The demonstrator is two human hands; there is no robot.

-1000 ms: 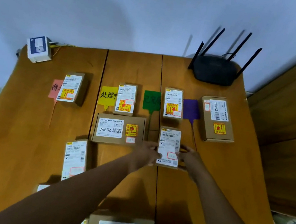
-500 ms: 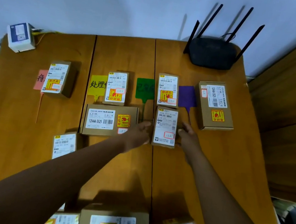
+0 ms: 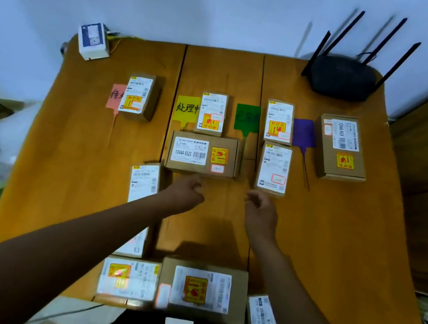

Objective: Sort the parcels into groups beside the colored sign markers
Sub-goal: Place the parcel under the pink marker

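Hovering apart over the wooden bench (image 3: 335,237), a person's left hand (image 3: 185,193) and right hand (image 3: 260,214) are hanging with fingers loosely curled and gripping nothing, just near of the middle columns. Sorted parcels are lying at the far side: one box (image 3: 139,96) overlapping the pink marker (image 3: 114,95), two beside the yellow marker (image 3: 186,108), two right of the green marker (image 3: 246,118), the nearer of them a white-labelled parcel (image 3: 275,168) close to the right hand, and a large box (image 3: 342,148) right of the purple marker (image 3: 304,132). A tall parcel (image 3: 143,184) is waiting at the left, partly under the left forearm, and a wide carton (image 3: 202,289) with smaller parcels on either side is sitting along the near edge. Picking one of these appears to be the step in hand; doing it well is likely meaning reading its small red-bordered tag first, then setting it squarely below its column without covering a marker's writing or stem.
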